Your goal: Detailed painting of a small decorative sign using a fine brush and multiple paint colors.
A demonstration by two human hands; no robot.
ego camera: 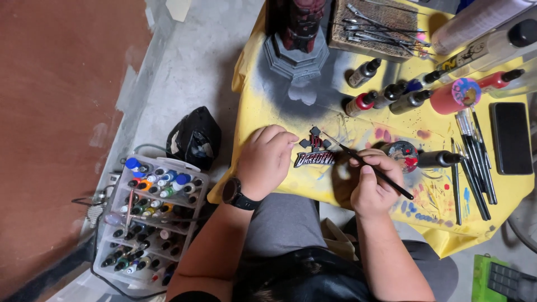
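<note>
Your right hand (372,187) pinches a thin black paintbrush (366,165), its tip angled toward the small dark plaque with red raised lettering (315,157) lying on the yellow paint-spattered bench (268,112). Your left hand (267,159), fingers curled loosely and gripping nothing, rests just beside the plaque's left end. A clear plastic rack of small paint bottles (148,223) sits on the floor to your left.

Right hand (373,187) holds thin brush (366,164) – tip at dark plaque (315,152); left hand (267,158) steadies it.
</note>
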